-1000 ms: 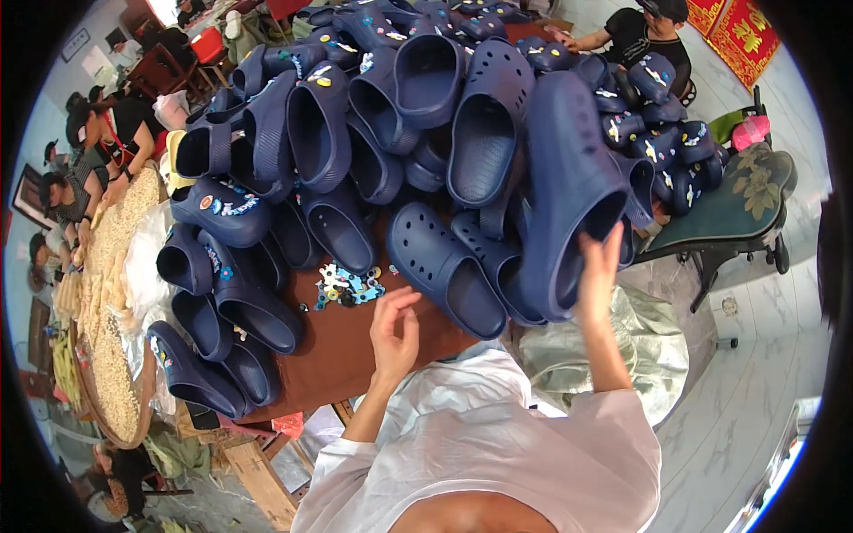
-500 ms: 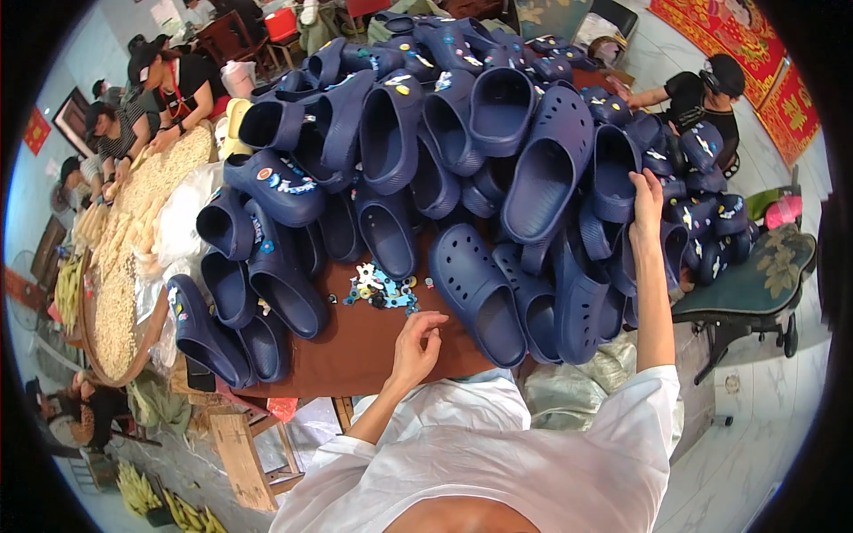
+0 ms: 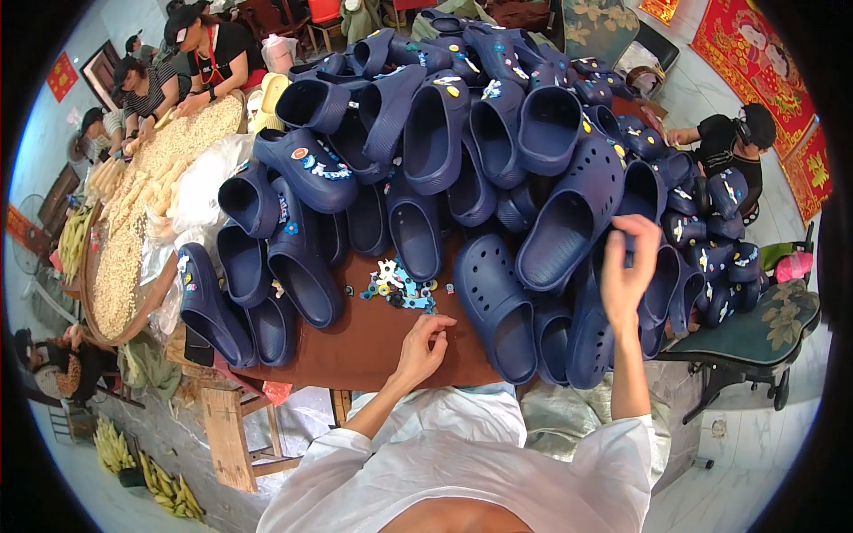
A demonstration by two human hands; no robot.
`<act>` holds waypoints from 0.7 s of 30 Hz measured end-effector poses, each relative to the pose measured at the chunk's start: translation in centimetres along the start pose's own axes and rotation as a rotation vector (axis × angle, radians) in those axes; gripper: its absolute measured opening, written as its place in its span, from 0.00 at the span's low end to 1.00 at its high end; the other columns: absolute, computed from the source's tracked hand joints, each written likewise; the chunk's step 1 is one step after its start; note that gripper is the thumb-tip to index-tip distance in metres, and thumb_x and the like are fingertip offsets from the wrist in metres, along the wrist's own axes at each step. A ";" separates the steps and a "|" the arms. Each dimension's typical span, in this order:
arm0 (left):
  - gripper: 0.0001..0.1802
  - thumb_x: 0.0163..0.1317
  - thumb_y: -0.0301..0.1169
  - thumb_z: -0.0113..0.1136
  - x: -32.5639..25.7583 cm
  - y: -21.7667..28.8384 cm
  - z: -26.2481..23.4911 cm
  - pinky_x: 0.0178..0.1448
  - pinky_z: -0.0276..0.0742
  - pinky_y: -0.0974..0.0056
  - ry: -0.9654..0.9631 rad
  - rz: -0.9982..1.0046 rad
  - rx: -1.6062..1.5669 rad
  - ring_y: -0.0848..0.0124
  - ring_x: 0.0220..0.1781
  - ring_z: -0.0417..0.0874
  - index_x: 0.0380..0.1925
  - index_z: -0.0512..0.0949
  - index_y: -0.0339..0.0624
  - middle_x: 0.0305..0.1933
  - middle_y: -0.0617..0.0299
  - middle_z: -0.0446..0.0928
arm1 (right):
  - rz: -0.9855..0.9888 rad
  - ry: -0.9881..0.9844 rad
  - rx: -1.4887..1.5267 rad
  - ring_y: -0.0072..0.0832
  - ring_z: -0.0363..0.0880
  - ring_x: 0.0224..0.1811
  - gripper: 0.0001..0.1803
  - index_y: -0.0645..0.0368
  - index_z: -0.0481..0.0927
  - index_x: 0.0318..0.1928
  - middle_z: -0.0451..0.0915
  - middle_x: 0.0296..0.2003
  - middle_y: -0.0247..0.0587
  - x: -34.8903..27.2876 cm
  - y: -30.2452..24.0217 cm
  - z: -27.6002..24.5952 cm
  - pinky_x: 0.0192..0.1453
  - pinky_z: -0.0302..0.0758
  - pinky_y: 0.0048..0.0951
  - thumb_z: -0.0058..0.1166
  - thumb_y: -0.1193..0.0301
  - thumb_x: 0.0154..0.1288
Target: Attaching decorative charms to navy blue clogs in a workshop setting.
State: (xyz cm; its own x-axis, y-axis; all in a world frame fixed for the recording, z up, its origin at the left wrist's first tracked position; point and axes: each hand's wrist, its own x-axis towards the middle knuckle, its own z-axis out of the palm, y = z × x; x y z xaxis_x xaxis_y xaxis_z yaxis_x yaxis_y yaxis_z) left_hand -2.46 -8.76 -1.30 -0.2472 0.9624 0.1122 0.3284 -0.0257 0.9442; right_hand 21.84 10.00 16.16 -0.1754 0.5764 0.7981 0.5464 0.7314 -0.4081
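A big heap of navy blue clogs, among them a plain hole-topped clog (image 3: pixel 560 235), covers most of the table in front of me. Several carry colourful charms, like the decorated clog (image 3: pixel 306 173) at the left. My left hand (image 3: pixel 421 353) hovers low over the table's near part, fingers loosely bent and apart, holding nothing visible. Just beyond its fingertips lies a small pile of shoe charms (image 3: pixel 400 286) in white, blue, black and yellow. My right hand (image 3: pixel 631 271) is above the clogs on the right, thumb and curved fingers apart with nothing between them.
A brown tabletop (image 3: pixel 382 355) shows at the near middle. At left, people sit around a large round tray (image 3: pixel 84 293) of pale kernels. Another person (image 3: pixel 737 147) sits at the far right. A green chair (image 3: pixel 755 320) stands to my right, a wooden stool (image 3: pixel 227 435) near left.
My right hand has let go of the clog at the right and drawn back toward me and leftward. My left hand stays nearly in place. The whole view has shifted slightly.
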 end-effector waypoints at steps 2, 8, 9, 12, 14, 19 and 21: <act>0.16 0.62 0.19 0.51 0.3 0.4 0.0 0.51 0.83 0.64 -0.008 0.009 -0.001 0.62 0.47 0.83 0.49 0.78 0.40 0.50 0.53 0.77 | -0.069 -0.140 -0.032 0.43 0.73 0.54 0.17 0.59 0.79 0.48 0.75 0.47 0.47 1.2 -2.5 2.1 0.60 0.68 0.39 0.57 0.81 0.57; 0.17 0.64 0.21 0.52 1.0 2.0 1.8 0.52 0.83 0.61 -0.027 0.058 -0.064 0.59 0.49 0.82 0.52 0.76 0.40 0.51 0.52 0.75 | -0.170 -0.302 -0.294 0.46 0.68 0.62 0.33 0.62 0.71 0.60 0.72 0.55 0.49 5.9 -1.6 8.5 0.64 0.64 0.44 0.66 0.73 0.53; 0.17 0.64 0.21 0.52 0.9 2.2 2.0 0.52 0.83 0.61 -0.019 0.063 -0.064 0.59 0.49 0.82 0.52 0.76 0.40 0.51 0.52 0.75 | -0.180 -0.319 -0.411 0.46 0.68 0.63 0.33 0.62 0.71 0.60 0.72 0.55 0.49 6.2 -0.7 9.3 0.65 0.64 0.45 0.67 0.72 0.53; 0.16 0.63 0.21 0.52 0.3 1.9 1.9 0.53 0.83 0.61 -0.032 0.080 -0.056 0.59 0.50 0.82 0.52 0.76 0.39 0.52 0.52 0.75 | -0.208 -0.359 -0.553 0.45 0.69 0.62 0.28 0.60 0.76 0.55 0.75 0.52 0.47 6.8 0.4 10.6 0.65 0.64 0.46 0.68 0.71 0.51; 0.16 0.63 0.21 0.52 -0.4 1.4 1.5 0.53 0.83 0.61 -0.042 0.074 -0.051 0.59 0.50 0.82 0.51 0.77 0.39 0.52 0.52 0.74 | -0.222 -0.401 -0.506 0.43 0.72 0.57 0.22 0.58 0.79 0.48 0.76 0.45 0.44 7.1 0.1 10.8 0.62 0.65 0.45 0.68 0.71 0.50; 0.16 0.63 0.20 0.52 -0.7 1.0 -0.2 0.51 0.82 0.64 0.006 0.027 -0.047 0.63 0.49 0.82 0.50 0.78 0.39 0.51 0.54 0.76 | -0.228 -0.267 -0.382 0.41 0.72 0.47 0.18 0.56 0.80 0.43 0.74 0.38 0.42 6.4 -3.9 8.3 0.53 0.65 0.43 0.68 0.71 0.50; 0.14 0.65 0.20 0.52 -0.6 0.9 -1.1 0.50 0.81 0.66 0.052 -0.016 -0.060 0.66 0.48 0.82 0.50 0.78 0.39 0.50 0.55 0.77 | -0.252 -0.250 -0.275 0.40 0.72 0.44 0.19 0.56 0.80 0.45 0.73 0.36 0.41 5.1 -7.2 6.3 0.49 0.64 0.42 0.68 0.71 0.50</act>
State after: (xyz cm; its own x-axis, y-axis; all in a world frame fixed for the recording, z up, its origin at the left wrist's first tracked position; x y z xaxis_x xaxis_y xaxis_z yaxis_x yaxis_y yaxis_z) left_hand -3.06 -9.68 -0.19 -0.2993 0.9476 0.1117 0.2697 -0.0282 0.9625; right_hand 11.87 10.01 20.39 -0.5052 0.4876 0.7121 0.6527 0.7557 -0.0544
